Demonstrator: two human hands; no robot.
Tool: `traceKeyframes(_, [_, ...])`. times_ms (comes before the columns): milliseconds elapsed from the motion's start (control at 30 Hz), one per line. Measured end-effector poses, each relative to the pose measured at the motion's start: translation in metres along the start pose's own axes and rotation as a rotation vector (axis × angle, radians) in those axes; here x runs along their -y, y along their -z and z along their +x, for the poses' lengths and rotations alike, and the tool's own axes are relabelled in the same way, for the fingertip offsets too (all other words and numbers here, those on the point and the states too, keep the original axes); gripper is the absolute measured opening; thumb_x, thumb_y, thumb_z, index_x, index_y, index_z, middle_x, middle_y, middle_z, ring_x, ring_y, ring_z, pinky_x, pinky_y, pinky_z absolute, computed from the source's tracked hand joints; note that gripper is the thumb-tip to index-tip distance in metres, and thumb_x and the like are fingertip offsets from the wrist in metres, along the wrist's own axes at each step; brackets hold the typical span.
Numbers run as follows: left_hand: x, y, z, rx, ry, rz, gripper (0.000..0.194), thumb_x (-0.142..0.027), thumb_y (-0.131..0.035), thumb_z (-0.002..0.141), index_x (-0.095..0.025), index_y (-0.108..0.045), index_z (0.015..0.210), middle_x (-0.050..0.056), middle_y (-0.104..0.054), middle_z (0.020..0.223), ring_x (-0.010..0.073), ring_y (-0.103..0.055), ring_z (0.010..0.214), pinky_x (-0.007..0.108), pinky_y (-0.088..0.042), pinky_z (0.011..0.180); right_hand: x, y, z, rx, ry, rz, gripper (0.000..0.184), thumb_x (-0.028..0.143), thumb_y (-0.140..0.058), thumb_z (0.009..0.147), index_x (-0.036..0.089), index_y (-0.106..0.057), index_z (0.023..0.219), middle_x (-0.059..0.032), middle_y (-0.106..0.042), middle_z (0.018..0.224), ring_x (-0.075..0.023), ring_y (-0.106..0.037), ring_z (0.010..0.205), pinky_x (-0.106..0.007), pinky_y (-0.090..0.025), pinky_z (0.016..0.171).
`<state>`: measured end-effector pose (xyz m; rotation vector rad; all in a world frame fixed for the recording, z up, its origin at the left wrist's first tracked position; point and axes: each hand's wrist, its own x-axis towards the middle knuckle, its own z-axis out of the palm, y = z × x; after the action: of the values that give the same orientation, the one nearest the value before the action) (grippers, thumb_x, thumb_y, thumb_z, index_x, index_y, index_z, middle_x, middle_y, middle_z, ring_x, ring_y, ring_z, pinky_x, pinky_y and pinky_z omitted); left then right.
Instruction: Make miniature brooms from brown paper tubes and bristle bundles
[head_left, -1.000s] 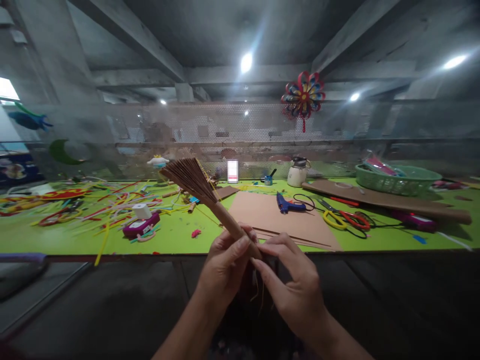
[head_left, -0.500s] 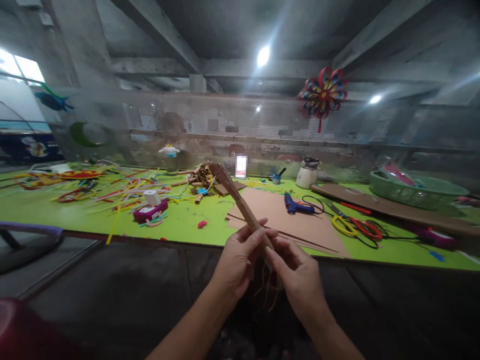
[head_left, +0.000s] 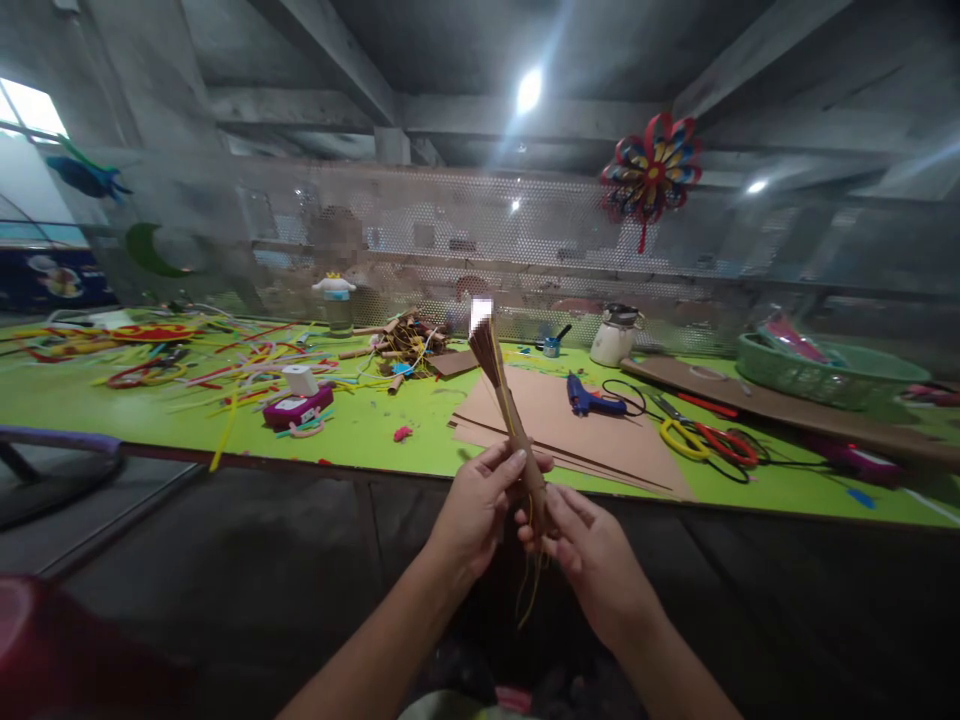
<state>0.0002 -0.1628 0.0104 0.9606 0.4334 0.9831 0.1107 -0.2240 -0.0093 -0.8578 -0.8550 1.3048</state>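
Between my hands is a brown cardboard stick (head_left: 504, 392), narrow at the handle and fanning into thin strips at its upper end, like a small broom. My left hand (head_left: 480, 500) is closed round its middle, thumb on top. At the lower end, the fingers of my right hand (head_left: 589, 540) pinch the stick. Yellow strings (head_left: 531, 590) dangle below the lower end, and a yellow strand runs up along the stick. It is held nearly upright, in front of the table's near edge.
On the green table (head_left: 360, 440) lie cardboard sheets (head_left: 585, 440), a blue glue gun (head_left: 589, 398), yellow-handled scissors (head_left: 684, 440) and a purple box (head_left: 298, 406). Pipe cleaners (head_left: 225, 375) spread at left, with a pile of brown scraps (head_left: 409, 340) behind. A green basket (head_left: 832, 375) stands at right.
The cardboard stick has swung from leaning far left to nearly upright and has turned, showing the yellow strand. My right fingers have shifted round its lower end.
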Motion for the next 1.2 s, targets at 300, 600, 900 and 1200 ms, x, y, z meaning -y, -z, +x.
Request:
traceKeyframes(300, [-0.004, 0.002, -0.004, -0.079, -0.017, 0.036, 0.025, -0.031, -0.064, 0.077, -0.01, -0.065, 0.092, 0.013, -0.068, 0.09, 0.0171, -0.064, 0.078, 0.016, -0.043, 0.051, -0.022, -0.002, -0.007, 0.077, -0.048, -0.017, 0.029, 0.042, -0.054, 0.086, 0.014, -0.059, 0.091, 0.0063, -0.042, 0.053, -0.0037, -0.029, 0.044, -0.017, -0.024, 0.044])
traceKeyframes(600, [0.004, -0.004, -0.008, -0.021, 0.072, 0.047, 0.025, -0.032, -0.064, 0.078, -0.012, -0.057, 0.091, 0.012, -0.068, 0.086, 0.0195, -0.067, 0.078, 0.015, -0.042, 0.049, -0.026, 0.006, -0.016, 0.223, -0.113, 0.295, 0.02, 0.031, -0.049, 0.09, 0.013, -0.058, 0.088, 0.0098, -0.031, 0.044, -0.0024, -0.011, 0.04, -0.017, -0.012, 0.041])
traceKeyframes(900, [0.006, -0.009, -0.011, -0.076, 0.099, 0.098, 0.031, -0.035, -0.068, 0.072, -0.015, -0.053, 0.091, 0.007, -0.068, 0.076, 0.0192, -0.067, 0.066, 0.02, -0.046, 0.05, -0.032, 0.002, -0.019, 0.1, -0.082, 0.03, 0.037, 0.047, -0.049, 0.087, 0.015, -0.052, 0.068, 0.0059, -0.038, 0.046, -0.0046, -0.023, 0.042, -0.02, -0.015, 0.042])
traceKeyframes(1200, [0.011, 0.0, -0.002, -0.059, -0.044, 0.045, 0.024, -0.031, -0.066, 0.074, -0.015, -0.054, 0.086, 0.005, -0.064, 0.076, 0.0179, -0.066, 0.067, 0.027, -0.052, 0.061, -0.057, 0.022, -0.027, -0.2, 0.321, -0.566, 0.033, 0.038, -0.059, 0.08, 0.015, -0.061, 0.104, -0.0052, -0.063, 0.079, -0.0163, -0.058, 0.069, -0.025, -0.047, 0.059])
